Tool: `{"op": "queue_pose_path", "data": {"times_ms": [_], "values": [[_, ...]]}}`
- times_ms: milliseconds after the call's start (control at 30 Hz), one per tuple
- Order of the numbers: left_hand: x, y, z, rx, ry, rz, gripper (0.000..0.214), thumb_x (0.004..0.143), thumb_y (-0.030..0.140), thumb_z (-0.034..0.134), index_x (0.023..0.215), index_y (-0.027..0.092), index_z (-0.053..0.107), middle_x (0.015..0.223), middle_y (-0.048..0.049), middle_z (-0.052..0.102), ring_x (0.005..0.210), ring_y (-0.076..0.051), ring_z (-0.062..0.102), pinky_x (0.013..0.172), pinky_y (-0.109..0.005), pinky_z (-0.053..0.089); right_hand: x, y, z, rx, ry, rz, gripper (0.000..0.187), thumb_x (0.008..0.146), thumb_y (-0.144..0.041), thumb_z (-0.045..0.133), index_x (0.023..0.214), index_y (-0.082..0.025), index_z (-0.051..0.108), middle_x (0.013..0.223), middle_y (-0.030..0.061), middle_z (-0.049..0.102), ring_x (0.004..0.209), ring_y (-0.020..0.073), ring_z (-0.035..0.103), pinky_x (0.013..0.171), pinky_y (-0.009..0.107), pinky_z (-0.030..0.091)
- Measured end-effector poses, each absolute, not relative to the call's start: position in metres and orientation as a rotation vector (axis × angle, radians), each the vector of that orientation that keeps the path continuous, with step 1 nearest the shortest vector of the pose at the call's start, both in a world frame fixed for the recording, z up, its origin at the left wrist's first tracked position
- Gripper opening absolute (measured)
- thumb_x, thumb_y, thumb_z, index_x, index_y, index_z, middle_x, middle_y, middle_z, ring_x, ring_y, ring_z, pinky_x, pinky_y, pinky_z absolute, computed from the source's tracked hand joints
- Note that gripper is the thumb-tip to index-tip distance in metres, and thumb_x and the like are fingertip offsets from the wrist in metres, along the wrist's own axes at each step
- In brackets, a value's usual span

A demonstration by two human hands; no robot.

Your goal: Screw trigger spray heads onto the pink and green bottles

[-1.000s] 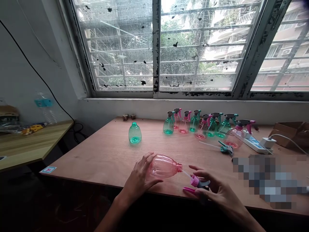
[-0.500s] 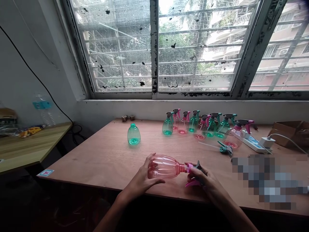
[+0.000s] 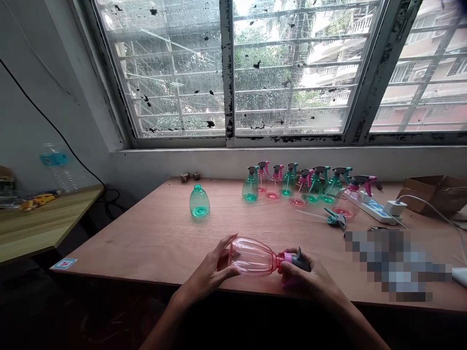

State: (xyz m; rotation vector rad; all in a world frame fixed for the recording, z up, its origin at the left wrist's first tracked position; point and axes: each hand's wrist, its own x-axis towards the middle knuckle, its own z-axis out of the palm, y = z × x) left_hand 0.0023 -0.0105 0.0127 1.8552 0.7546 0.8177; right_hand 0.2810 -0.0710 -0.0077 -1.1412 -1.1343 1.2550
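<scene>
One person's left hand (image 3: 212,268) was curled around the base of a clear pink bottle (image 3: 252,256), while the right hand (image 3: 311,278) gripped a pink and dark grey spray head (image 3: 300,263) at the other end. From where I stood, the pink bottle lay sideways in the hands at the lower centre of the frame, its base to the left, near the front edge of a reddish-brown table (image 3: 146,238). The spray head's pink collar (image 3: 287,257) met the bottle's neck (image 3: 280,259); I could not tell whether it was screwed tight.

Left of centre, a green bottle (image 3: 199,204) with an open neck stood upright by itself. Right of centre, toward the back, green and pink spray bottles (image 3: 289,183) stood clustered with their tops on. In front of them lay a loose green spray head (image 3: 336,220), its thin tube (image 3: 312,214) pointing left. Farther right were a white power strip (image 3: 374,210) holding a plug (image 3: 395,208), and a brown cardboard box (image 3: 419,197). A barred window (image 3: 175,58) filled the upper frame.
</scene>
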Motion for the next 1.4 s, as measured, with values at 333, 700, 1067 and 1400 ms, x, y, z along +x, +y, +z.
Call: {"op": "queue_pose_path", "data": {"times_ms": [333, 700, 1067, 1400], "values": [[0.003, -0.01, 0.006, 2.04, 0.799, 0.795, 0.099, 0.079, 0.021, 0.078, 0.155, 0.036, 0.015, 0.162, -0.0076, 0.029, 0.143, -0.03, 0.038, 0.117, -0.054, 0.033, 0.283, -0.066, -0.015, -1.082, -1.051, 1.302, 0.052, 0.066, -0.049, 0.087, 0.099, -0.018, 0.062, 0.07, 0.0002, 0.072, 0.06, 0.0196, 0.07, 0.058, 0.031, 0.059], [0.003, -0.013, 0.007, 1.961, 0.782, 0.775, 0.1, 0.082, 0.023, 0.076, 0.156, 0.036, 0.01, 0.149, -0.0098, 0.047, 0.126, -0.027, 0.058, 0.108, -0.049, 0.047, 0.284, -0.066, -0.012, -1.079, -1.131, 1.278, 0.049, 0.069, -0.045, 0.087, 0.102, -0.018, 0.064, 0.075, -0.0002, 0.071, 0.062, 0.018, 0.07, 0.06, 0.029, 0.059], [0.005, -0.011, 0.003, 1.995, 0.729, 0.786, 0.107, 0.078, 0.018, 0.081, 0.154, 0.041, 0.01, 0.158, -0.0068, 0.034, 0.128, -0.026, 0.056, 0.108, -0.044, 0.049, 0.284, -0.071, -0.009, -1.105, -1.192, 1.297, 0.046, 0.072, -0.045, 0.084, 0.105, -0.018, 0.065, 0.07, 0.0003, 0.072, 0.063, 0.0197, 0.071, 0.059, 0.031, 0.061], [0.003, -0.018, 0.014, 2.025, 0.865, 0.73, 0.111, 0.075, 0.019, 0.082, 0.156, 0.035, 0.008, 0.151, -0.0064, 0.046, 0.135, -0.028, 0.048, 0.115, -0.046, 0.037, 0.283, -0.071, -0.008, -1.113, -1.226, 1.272, 0.041, 0.075, -0.042, 0.082, 0.104, -0.017, 0.065, 0.072, 0.0017, 0.075, 0.063, 0.0192, 0.071, 0.059, 0.031, 0.062]]}}
